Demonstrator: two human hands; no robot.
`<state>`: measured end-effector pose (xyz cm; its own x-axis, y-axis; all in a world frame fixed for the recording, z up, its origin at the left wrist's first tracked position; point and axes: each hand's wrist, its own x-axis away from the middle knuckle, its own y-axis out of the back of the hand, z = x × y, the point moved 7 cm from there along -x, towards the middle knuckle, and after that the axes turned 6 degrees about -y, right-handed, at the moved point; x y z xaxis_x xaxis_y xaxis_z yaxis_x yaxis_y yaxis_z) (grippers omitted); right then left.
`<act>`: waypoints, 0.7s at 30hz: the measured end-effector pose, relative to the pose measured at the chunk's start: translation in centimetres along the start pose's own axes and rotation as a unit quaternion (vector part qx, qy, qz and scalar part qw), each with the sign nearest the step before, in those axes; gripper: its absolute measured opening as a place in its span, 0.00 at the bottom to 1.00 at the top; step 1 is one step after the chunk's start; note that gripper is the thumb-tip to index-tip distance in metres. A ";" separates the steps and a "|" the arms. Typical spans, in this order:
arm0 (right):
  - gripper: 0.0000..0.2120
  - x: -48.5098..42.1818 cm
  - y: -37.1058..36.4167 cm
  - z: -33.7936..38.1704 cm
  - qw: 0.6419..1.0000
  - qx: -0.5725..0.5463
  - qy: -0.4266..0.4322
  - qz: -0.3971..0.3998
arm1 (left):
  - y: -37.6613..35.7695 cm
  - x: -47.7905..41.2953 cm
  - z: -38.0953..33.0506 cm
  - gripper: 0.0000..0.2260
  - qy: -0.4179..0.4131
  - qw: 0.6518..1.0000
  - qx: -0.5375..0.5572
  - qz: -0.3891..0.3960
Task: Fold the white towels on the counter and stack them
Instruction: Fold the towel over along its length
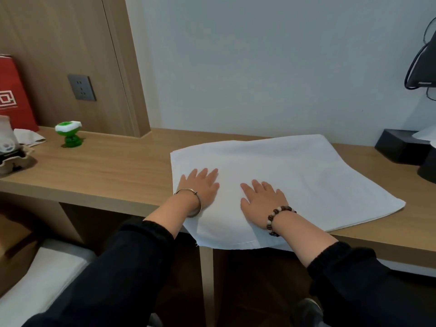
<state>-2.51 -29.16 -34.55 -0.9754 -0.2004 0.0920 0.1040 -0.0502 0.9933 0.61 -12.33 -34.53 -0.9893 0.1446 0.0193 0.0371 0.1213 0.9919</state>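
Towel point(283, 171) lies partly folded on our counter point(106, 171); left hand point(200, 185) and right hand point(262, 199) press flat, fingers straight (no stack visible yet).

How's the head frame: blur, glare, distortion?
Head view: soft, even light, no glare; the white cloth towel is near blown out, little texture; left hand and right hand slightly soft; wide-angle lens tilts the wooden door frame.

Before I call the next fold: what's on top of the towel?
The left hand and right hand lie flat on the towel. Nothing else rests on it. The cloth under the palms is covered.
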 end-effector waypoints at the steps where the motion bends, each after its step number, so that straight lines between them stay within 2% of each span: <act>1: 0.26 0.1 0.5 0.2 1.000 0.006 0.012 -0.012 | 0.4 0.2 0.0 0.23 -0.008 1.000 -0.001 -0.010; 4: 0.25 0.5 2.5 1.0 0.998 0.011 0.048 -0.031 | 2.0 0.4 0.4 0.18 -0.025 0.999 -0.020 -0.037; 7: 0.29 0.2 4.8 1.5 0.998 -0.012 0.063 -0.028 | 3.0 0.2 1.3 0.15 0.035 0.998 -0.015 -0.059; 10: 0.30 -0.7 6.0 1.7 0.997 -0.065 0.046 0.010 | 2.9 -0.4 1.4 0.15 0.096 0.993 -0.015 -0.067; 13: 0.25 -1.5 5.5 1.9 0.996 -0.043 0.043 0.068 | 2.1 -1.1 1.7 0.18 0.127 0.989 -0.025 -0.075; 15: 0.19 -2.6 5.6 2.3 0.998 -0.005 0.053 0.039 | 0.8 -1.6 2.2 0.24 0.138 0.989 -0.011 -0.042; 17: 0.13 -4.4 6.0 2.9 0.997 -0.008 0.067 -0.045 | -0.1 -1.9 2.6 0.26 0.141 0.990 -0.003 -0.007; 19: 0.17 -6.5 5.6 3.7 0.992 -0.048 0.091 -0.070 | -0.3 -2.1 2.7 0.27 0.138 0.990 -0.010 0.004; 21: 0.23 -8.3 4.0 4.8 0.991 -0.047 0.112 -0.052 | -0.3 -2.2 2.6 0.27 0.135 0.991 -0.015 0.005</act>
<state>5.07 -22.96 -30.98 -0.9151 -0.4014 -0.0396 0.0325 -0.1712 0.9847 3.19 -10.13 -35.20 -0.9908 -0.1218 0.0584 0.0475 0.0911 0.9947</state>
